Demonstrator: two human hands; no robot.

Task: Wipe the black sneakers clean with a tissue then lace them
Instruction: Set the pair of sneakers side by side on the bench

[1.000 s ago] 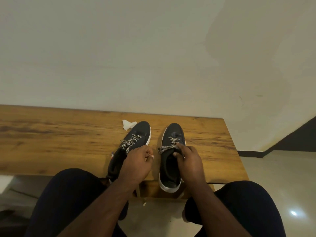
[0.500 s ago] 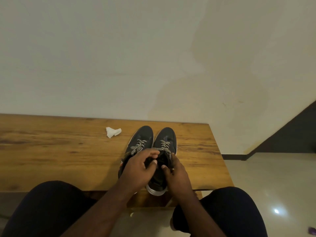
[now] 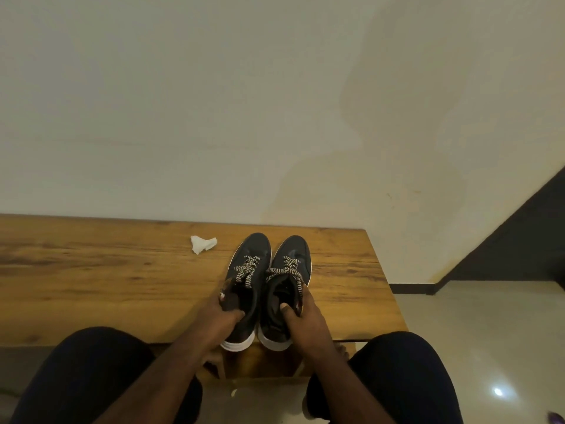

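Both sneakers (image 3: 269,286) now sit touching, laced, at the surface (image 3: 91,280)'s near edge, each hand's fingers (image 3: 286,310) gripping a collar, tissue (image 3: 202,243) discarded, so the job looks nearly finished.

- I can read no text, brand, number or sign anywhere.
- Small red-and-white tabs (image 3: 223,295) at the collars of the black sneakers (image 3: 269,289) are too small for me to read.

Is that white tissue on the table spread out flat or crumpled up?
Crumpled. The tissue lies as a small bunched wad with folds on the wooden table, left of the sneakers.
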